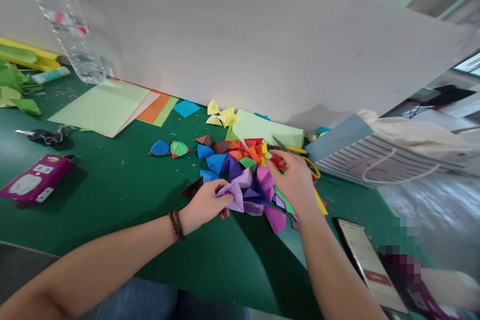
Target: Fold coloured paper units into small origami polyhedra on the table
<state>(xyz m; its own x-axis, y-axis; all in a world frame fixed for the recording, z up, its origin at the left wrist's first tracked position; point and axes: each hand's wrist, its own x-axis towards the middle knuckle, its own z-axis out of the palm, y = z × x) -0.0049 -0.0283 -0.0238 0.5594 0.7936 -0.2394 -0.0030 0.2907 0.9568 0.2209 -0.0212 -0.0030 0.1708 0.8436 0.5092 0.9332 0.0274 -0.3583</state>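
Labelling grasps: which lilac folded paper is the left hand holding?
The lilac piece pinched by the left hand, its thumb over the paper. The other lilac pieces lie in the pile beside it, no fingers on them.

A hand could pass over the bare green tabletop (pixel 116 172) at centre left, between the purple case (pixel 37 180) and the folded-paper pile (pixel 216 163), whereas the white partition (pixel 225 35) bars the top centre, the striped bag (pixel 356 157) the right, and the phone (pixel 362 250) the lower right.
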